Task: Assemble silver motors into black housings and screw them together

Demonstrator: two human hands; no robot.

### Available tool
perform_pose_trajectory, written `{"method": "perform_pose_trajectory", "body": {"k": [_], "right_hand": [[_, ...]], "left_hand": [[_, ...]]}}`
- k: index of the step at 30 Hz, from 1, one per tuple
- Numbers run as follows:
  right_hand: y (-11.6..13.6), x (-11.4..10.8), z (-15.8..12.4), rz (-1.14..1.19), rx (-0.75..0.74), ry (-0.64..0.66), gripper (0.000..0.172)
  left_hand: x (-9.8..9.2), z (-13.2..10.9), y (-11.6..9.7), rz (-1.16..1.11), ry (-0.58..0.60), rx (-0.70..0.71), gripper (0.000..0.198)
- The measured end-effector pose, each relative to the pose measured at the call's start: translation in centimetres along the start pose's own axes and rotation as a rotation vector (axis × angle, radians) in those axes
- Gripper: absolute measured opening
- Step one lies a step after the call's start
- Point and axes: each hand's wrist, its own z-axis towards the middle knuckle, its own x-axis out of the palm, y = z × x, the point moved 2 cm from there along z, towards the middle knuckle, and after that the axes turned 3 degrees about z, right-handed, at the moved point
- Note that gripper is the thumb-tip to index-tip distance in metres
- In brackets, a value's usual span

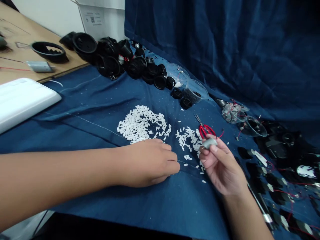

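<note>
My right hand is raised over the blue cloth, its thumb and fingers closed on a small silvery motor. Palm down, my left hand rests at the near edge of a large pile of small white plastic pieces. Its fingers are curled and their tips are hidden, so what they hold, if anything, does not show. A smaller scatter of white pieces lies between the two hands. Just beyond my right hand are red-handled scissors, partly covered by the fingers.
Black round housings line the back, beside clear bowls with small parts. A white device and a board with another motor are at left. Black parts with red wires spread along the right.
</note>
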Motion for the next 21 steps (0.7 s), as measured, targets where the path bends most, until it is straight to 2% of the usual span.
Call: {"method": "perform_pose_trajectory", "body": {"k": [4,8,13,16,21], "right_hand": [[-0.8,1.1,-1.1,-0.193,0.083,0.082,0.035],[-1.2,1.4,-1.5,-0.233,0.086,0.137,0.037],[-1.8,1.4,-2.5,-0.295,0.107,0.227,0.032],[-2.0,1.6,-3.1,-0.439,0.054,0.291,0.028],[-2.0,2.1,-3.6,-0.683,-0.105,0.324,0.025]], "left_hand": [[0.2,0.0,-0.1,-0.031,-0.043,-0.014,0.01],[0.1,0.3,0.4,-0.155,-0.104,-0.097,0.008],[0.1,0.4,0.6,-0.249,-0.09,-0.137,0.008],[0.2,0.3,0.5,-0.275,-0.092,-0.122,0.008],[0.4,0.3,0.6,-0.297,-0.1,-0.138,0.009]]}}
